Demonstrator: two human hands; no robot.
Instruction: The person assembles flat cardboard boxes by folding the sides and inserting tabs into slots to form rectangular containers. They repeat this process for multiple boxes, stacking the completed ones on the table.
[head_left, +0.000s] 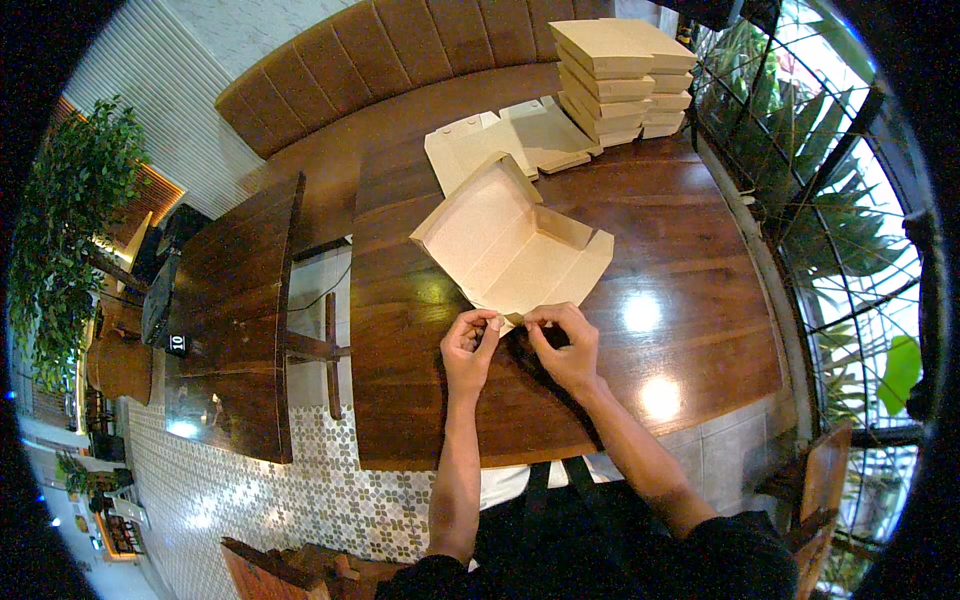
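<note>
A brown cardboard box [500, 245] lies partly folded on the wooden table, its lid part raised at the back left and one side wall standing at the right. At its near corner, my left hand [471, 345] pinches the cardboard flap between thumb and fingers. Close beside it, my right hand [565, 345] pinches the same near flap, fingertips almost meeting the left ones. The fingers cover part of the flap.
Folded boxes stand in a tall stack [610, 75] at the table's far right. Flat cardboard sheets [480, 145] lie beside the stack. The wooden table [670, 240] fills the middle; a second table [230, 320] stands left across a gap. A brown padded bench [400, 50] runs behind.
</note>
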